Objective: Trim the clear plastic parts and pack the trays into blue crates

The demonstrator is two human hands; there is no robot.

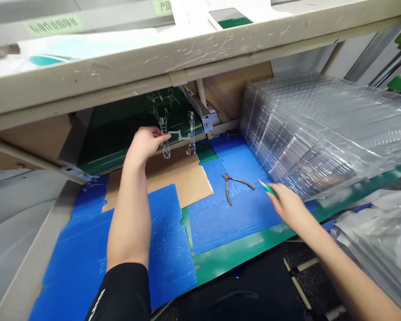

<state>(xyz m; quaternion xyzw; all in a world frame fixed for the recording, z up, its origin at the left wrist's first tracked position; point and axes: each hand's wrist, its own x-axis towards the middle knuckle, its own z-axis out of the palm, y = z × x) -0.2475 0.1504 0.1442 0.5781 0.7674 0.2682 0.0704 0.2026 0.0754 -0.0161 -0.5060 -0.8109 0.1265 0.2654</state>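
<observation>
Head view: the left hand (149, 141) is pinching a clear plastic piece (166, 151), ideally without flexing it, while the right hand (290, 206) is gripping a green-handled tool (269, 190).

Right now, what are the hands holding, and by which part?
Left hand: clear plastic part, pinched partway along its left-side bar. Right hand: green-handled tool, gripped by the handle, pale tip exposed.
</observation>
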